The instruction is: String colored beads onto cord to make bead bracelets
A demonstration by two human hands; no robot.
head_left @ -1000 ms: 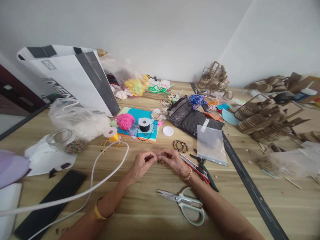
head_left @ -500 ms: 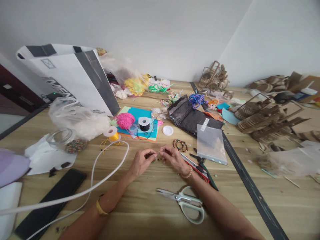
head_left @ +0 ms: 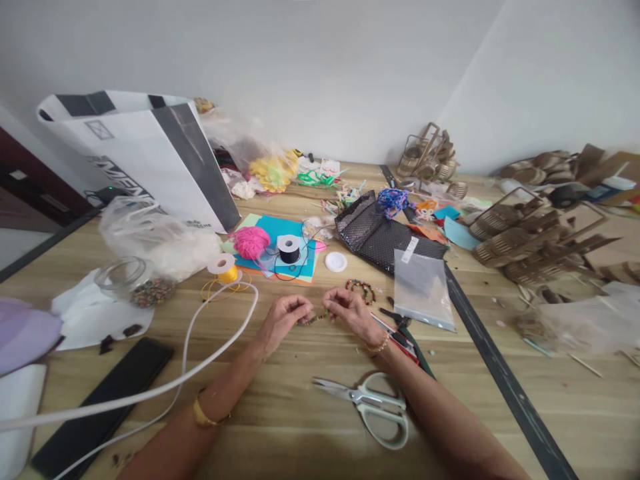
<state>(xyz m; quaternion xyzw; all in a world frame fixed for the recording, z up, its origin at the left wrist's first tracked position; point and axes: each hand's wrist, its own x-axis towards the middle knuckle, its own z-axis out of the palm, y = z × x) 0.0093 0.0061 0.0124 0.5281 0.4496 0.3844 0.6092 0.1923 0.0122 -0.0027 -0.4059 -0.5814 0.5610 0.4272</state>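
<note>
My left hand (head_left: pixel 285 320) and my right hand (head_left: pixel 350 312) rest close together on the wooden table (head_left: pixel 300 427), both with fingers pinched. Between them stretches a short string of small dark and coloured beads (head_left: pixel 314 319), one end held in each hand. A finished bead bracelet (head_left: pixel 361 289) lies just beyond my right hand. Below the hands lie white-handled scissors (head_left: pixel 370 401).
Pliers and a red-handled tool (head_left: pixel 400 333) lie right of my wrist beside a clear zip bag (head_left: pixel 421 288). Thread spools (head_left: pixel 289 248), pink yarn (head_left: pixel 249 241), a bead jar (head_left: pixel 135 283), a white cable (head_left: pixel 220 347), a black phone (head_left: pixel 100 407), a paper bag (head_left: pixel 145 160), and wooden baskets (head_left: pixel 530 240) crowd the table.
My hands have drawn slightly apart, and the beaded string now shows stretched between them. Nothing else on the table has moved.
</note>
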